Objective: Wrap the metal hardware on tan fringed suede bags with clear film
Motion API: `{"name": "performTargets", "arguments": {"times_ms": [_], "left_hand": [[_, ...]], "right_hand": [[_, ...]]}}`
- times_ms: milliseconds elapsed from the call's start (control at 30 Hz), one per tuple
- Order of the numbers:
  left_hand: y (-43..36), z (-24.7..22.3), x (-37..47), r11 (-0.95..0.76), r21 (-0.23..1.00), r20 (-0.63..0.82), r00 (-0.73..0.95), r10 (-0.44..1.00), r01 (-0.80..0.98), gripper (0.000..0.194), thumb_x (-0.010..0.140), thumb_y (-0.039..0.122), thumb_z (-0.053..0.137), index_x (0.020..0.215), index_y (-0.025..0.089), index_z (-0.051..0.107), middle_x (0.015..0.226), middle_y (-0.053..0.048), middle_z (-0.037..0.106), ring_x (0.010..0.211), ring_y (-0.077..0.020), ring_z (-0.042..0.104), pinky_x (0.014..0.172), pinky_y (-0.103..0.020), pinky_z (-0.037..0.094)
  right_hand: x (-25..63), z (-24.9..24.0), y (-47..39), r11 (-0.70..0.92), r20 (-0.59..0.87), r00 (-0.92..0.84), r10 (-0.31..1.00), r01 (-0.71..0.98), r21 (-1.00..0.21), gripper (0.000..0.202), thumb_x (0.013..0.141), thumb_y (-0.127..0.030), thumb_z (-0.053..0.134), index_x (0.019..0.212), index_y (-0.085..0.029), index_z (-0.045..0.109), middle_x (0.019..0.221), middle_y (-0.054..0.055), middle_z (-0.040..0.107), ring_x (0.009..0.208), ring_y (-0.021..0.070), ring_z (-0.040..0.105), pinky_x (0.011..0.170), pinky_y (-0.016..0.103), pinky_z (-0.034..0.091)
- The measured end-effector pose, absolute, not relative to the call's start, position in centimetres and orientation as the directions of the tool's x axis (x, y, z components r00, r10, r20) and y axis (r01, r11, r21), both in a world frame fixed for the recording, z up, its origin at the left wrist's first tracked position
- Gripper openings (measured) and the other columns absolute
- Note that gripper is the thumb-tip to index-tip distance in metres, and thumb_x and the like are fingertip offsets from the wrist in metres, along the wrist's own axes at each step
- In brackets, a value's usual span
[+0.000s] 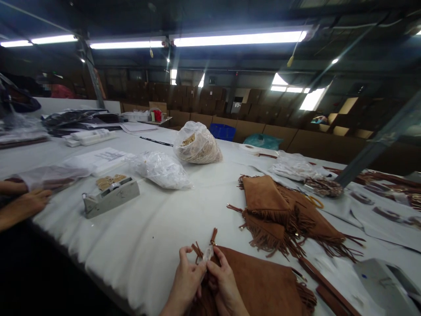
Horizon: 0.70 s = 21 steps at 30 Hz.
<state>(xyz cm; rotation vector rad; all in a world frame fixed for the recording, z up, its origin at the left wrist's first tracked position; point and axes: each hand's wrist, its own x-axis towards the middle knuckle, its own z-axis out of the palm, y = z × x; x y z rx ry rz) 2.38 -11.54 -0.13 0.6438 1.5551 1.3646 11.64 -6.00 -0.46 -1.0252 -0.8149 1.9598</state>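
Observation:
Low in the head view, a brown suede piece with fringe [263,274] lies at the table's front edge, a small tassel standing out at its upper left corner. Over that corner my left hand [187,274] and my right hand [224,276] meet, their fingertips pinched on a small clear plastic piece [208,253]. The lower fingers of both hands are partly hidden. Beyond them, more brown fringed suede pieces [268,197] are stacked on the white table [131,245].
A grey tape dispenser [113,197] stands at left, another [388,285] at lower right. Plastic bags [197,142] sit mid-table. Yellow-handled scissors [315,202] lie by the stack. At far left, another person's hands [28,204] hold a bagged item. A slanted metal post [378,145] rises at right.

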Motion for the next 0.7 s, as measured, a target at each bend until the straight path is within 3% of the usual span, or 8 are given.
{"name": "performTargets", "arguments": {"times_ms": [167, 233, 333, 400, 500, 567, 700], "left_hand": [[-11.7, -0.2, 2.3, 0.143, 0.948, -0.221, -0.262, 0.939, -0.285, 0.055, 0.069, 0.059, 0.062, 0.092, 0.009, 0.063, 0.064, -0.006, 0.065, 0.053, -0.0147, 0.057, 0.05, -0.022, 0.043], [-11.9, -0.4, 2.4, 0.133, 0.979, -0.185, -0.389, 0.902, -0.158, 0.046, 0.071, 0.054, 0.062, 0.087, 0.011, 0.069, 0.07, -0.007, 0.068, 0.062, -0.0183, 0.06, 0.058, -0.025, 0.047], [-12.5, -1.3, 2.8, 0.138, 0.972, -0.016, -0.529, 0.849, 0.193, 0.032, 0.081, 0.043, 0.053, 0.086, 0.018, 0.072, 0.082, -0.009, 0.072, 0.077, -0.0227, 0.064, 0.074, -0.028, 0.05], [-13.1, -2.6, 3.0, 0.086, 0.906, 0.123, -0.453, 0.883, 0.415, 0.032, 0.085, 0.029, 0.042, 0.1, 0.021, 0.07, 0.098, -0.01, 0.07, 0.093, -0.024, 0.064, 0.086, -0.03, 0.048], [-14.0, -5.3, 3.0, -0.009, 0.735, 0.247, -0.256, 0.935, 0.678, 0.053, 0.08, 0.009, 0.035, 0.13, 0.02, 0.049, 0.123, -0.01, 0.059, 0.115, -0.0226, 0.054, 0.096, -0.032, 0.045], [-14.6, -7.0, 2.8, -0.03, 0.63, 0.276, -0.187, 0.943, 0.776, 0.063, 0.077, 0.004, 0.035, 0.138, 0.021, 0.036, 0.129, -0.011, 0.055, 0.118, -0.0222, 0.052, 0.096, -0.031, 0.046], [-15.3, -8.5, 2.5, -0.038, 0.532, 0.313, -0.156, 0.937, 0.846, 0.066, 0.078, 0.003, 0.037, 0.141, 0.022, 0.031, 0.128, -0.014, 0.054, 0.113, -0.0234, 0.056, 0.092, -0.03, 0.048]], "right_hand": [[12.0, -0.2, -6.3, -0.447, -0.288, -0.407, 0.867, -0.379, -0.81, 0.073, 0.048, -0.036, 0.084, 0.106, -0.02, 0.042, 0.05, -0.01, 0.049, 0.036, 0.0018, 0.03, 0.037, 0.014, 0.019], [11.7, -0.5, -6.5, -0.408, -0.27, -0.381, 0.884, -0.35, -0.843, 0.071, 0.048, -0.038, 0.083, 0.103, -0.02, 0.043, 0.047, -0.011, 0.048, 0.035, 0.0029, 0.03, 0.036, 0.014, 0.02], [11.0, -1.1, -6.6, -0.373, -0.288, -0.292, 0.912, -0.298, -0.879, 0.067, 0.048, -0.038, 0.081, 0.1, -0.02, 0.044, 0.044, -0.012, 0.046, 0.032, 0.0045, 0.031, 0.035, 0.015, 0.02], [10.6, -1.4, -6.6, -0.364, -0.306, -0.234, 0.923, -0.268, -0.892, 0.063, 0.048, -0.034, 0.079, 0.098, -0.02, 0.044, 0.043, -0.011, 0.047, 0.032, 0.0058, 0.034, 0.035, 0.016, 0.021], [10.3, -1.7, -6.5, -0.342, -0.306, -0.176, 0.936, -0.237, -0.909, 0.057, 0.048, -0.024, 0.074, 0.097, -0.019, 0.045, 0.043, -0.01, 0.048, 0.034, 0.0072, 0.038, 0.035, 0.017, 0.024], [10.2, -2.0, -6.5, -0.334, -0.304, -0.157, 0.94, -0.223, -0.916, 0.053, 0.049, -0.019, 0.069, 0.097, -0.018, 0.045, 0.043, -0.011, 0.048, 0.036, 0.0073, 0.039, 0.036, 0.017, 0.027], [9.9, -2.5, -6.8, -0.337, -0.314, -0.144, 0.938, -0.178, -0.925, 0.05, 0.052, -0.019, 0.065, 0.098, -0.018, 0.045, 0.043, -0.011, 0.046, 0.034, 0.0067, 0.036, 0.035, 0.017, 0.026]]}}
